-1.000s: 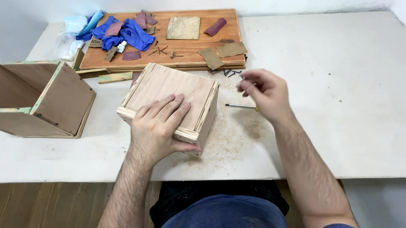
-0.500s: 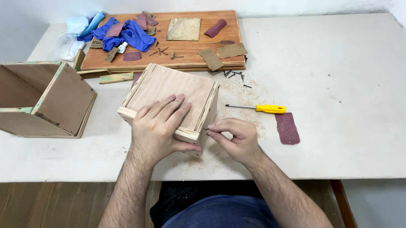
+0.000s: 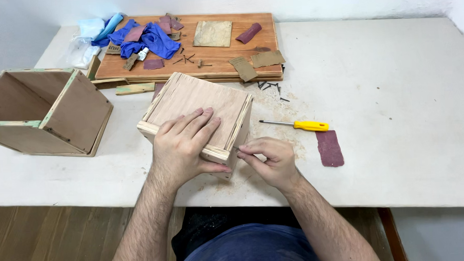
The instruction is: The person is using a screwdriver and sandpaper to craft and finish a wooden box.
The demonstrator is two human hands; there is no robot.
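At a white worktable (image 3: 384, 79), my left hand (image 3: 184, 147) lies flat, fingers spread, pinning the small plywood box (image 3: 195, 103) near the front edge. My right hand (image 3: 271, 157) pinches a small nail (image 3: 236, 148), thumb and fingertips closed on it, at the box's near corner. Best to keep the box pressed still and the nail square to the edge. A second ago this hand hovered near the loose nails (image 3: 269, 86); the yellow screwdriver (image 3: 298, 125) now lies uncovered.

I see the left hand (image 3: 183, 145) flat on the wooden box (image 3: 198, 116). The right hand (image 3: 271, 160) pinches a small nail against its near corner. A yellow screwdriver (image 3: 296, 125) lies beside sandpaper (image 3: 329, 148).
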